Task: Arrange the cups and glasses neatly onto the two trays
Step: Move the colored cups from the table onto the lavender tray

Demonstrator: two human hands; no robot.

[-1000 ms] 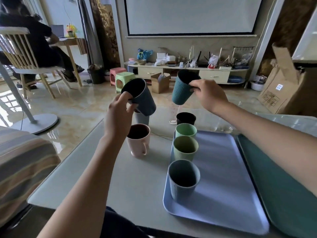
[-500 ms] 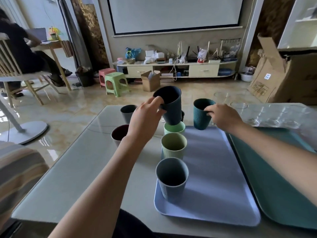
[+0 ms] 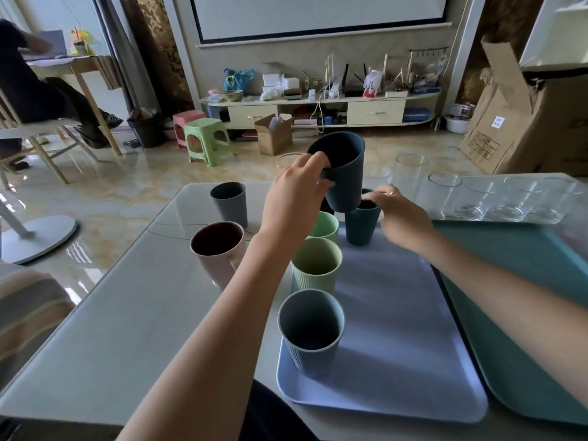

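Lavender tray carries a column of cups along its left edge: grey-blue ribbed cup nearest, light green ribbed cup behind it, mint cup next, mostly hidden by the left forearm. Teal cup stands upright at the tray's far edge, just right of that column. All visible cup interiors look empty. Green tray lies just right of the lavender one, nothing visible on it. Off the trays, on the surface: pink mug and grey cup, both upright. Clear glasses stand grouped on the far right of the surface.

Left hand grips a dark blue mug at its handle side, fingers curled round it, mug raised in the air above the teal cup, tilted slightly. Right hand is palm down, fingertips on the teal cup's rim; real grasp or just contact, can't tell.
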